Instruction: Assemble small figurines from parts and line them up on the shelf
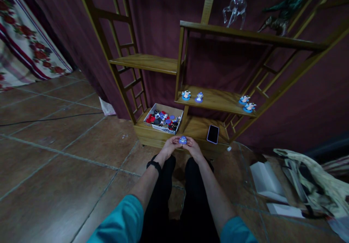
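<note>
Between my fingertips is a small purple and white figurine [183,140] on a round purple base. My left hand [172,144] pinches it from the left and my right hand [192,146] from the right, both closed. Just beyond my left hand, a cardboard box [178,126] holds several figurines and loose red, purple and black pieces. On the shelf [215,99] above stand a blue-based figurine [186,95] and a purple-based figurine [199,97] at the left. Two more blue-based figurines [249,107] stand at that shelf's right end.
A phone [213,134] lies on the low board at the right. Higher up are a glass deer [236,7] and a dark green and bronze statue [280,16]. White boxes [268,181] and a pale cloth bag [313,177] rest on the tiled floor. A black cable [51,119] crosses it at left.
</note>
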Demonstrator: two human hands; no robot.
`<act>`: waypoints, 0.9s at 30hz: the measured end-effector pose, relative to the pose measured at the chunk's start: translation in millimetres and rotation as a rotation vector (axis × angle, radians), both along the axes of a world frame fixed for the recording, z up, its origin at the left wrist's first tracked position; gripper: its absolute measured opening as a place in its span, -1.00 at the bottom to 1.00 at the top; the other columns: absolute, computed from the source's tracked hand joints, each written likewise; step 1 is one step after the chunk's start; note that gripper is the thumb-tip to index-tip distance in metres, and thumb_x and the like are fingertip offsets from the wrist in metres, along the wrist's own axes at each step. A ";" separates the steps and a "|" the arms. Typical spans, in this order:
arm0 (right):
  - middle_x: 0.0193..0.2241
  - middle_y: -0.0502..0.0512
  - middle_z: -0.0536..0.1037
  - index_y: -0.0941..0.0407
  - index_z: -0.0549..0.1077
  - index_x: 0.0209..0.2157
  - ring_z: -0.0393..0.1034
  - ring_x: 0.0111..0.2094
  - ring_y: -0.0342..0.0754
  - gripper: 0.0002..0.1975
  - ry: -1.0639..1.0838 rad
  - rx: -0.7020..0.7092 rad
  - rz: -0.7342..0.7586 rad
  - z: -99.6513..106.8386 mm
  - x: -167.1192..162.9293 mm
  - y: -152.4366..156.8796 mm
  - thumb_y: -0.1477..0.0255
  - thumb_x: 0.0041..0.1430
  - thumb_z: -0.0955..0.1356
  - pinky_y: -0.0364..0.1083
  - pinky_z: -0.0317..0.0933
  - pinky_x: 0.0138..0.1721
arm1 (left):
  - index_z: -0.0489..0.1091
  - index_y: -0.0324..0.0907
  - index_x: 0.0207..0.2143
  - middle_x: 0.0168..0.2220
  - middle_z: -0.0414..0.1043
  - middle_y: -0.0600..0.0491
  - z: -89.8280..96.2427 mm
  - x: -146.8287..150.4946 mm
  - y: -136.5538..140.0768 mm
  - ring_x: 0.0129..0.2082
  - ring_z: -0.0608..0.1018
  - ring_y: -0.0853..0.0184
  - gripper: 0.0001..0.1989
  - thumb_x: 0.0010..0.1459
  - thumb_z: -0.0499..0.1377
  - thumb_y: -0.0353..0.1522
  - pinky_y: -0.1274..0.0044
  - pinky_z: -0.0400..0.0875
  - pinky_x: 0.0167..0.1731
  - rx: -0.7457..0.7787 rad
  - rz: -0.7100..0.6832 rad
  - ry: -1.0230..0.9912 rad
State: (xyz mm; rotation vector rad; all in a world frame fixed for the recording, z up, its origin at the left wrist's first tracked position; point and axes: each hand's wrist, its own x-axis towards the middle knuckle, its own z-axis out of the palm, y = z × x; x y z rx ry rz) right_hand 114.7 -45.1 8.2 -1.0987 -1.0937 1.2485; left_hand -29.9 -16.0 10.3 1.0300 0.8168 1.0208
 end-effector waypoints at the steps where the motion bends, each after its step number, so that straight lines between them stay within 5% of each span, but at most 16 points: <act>1: -0.32 0.03 0.52 0.06 0.38 -0.18 0.40 -0.27 -0.06 -0.53 -0.006 0.004 -0.001 -1.1 0.3 0.6 0.42 -0.25 0.42 -0.05 0.22 -0.16 | 0.42 -0.26 -0.26 -0.40 0.48 0.02 -0.4 0.1 0.1 -0.39 0.48 0.38 -0.54 -0.34 0.35 -0.47 0.50 0.33 -0.25 0.001 0.002 0.001; 27: -0.38 -0.04 0.49 0.04 0.35 -0.20 0.37 -0.34 -0.11 -0.57 -0.071 0.026 -0.024 -10.4 1.8 4.7 0.48 -0.23 0.39 -0.10 0.22 -0.24 | 0.44 -0.25 -0.25 -0.36 0.48 -0.01 3.0 0.7 -2.8 -0.39 0.46 0.39 -0.64 -0.20 0.19 -0.54 0.56 0.32 -0.36 0.011 0.009 -0.035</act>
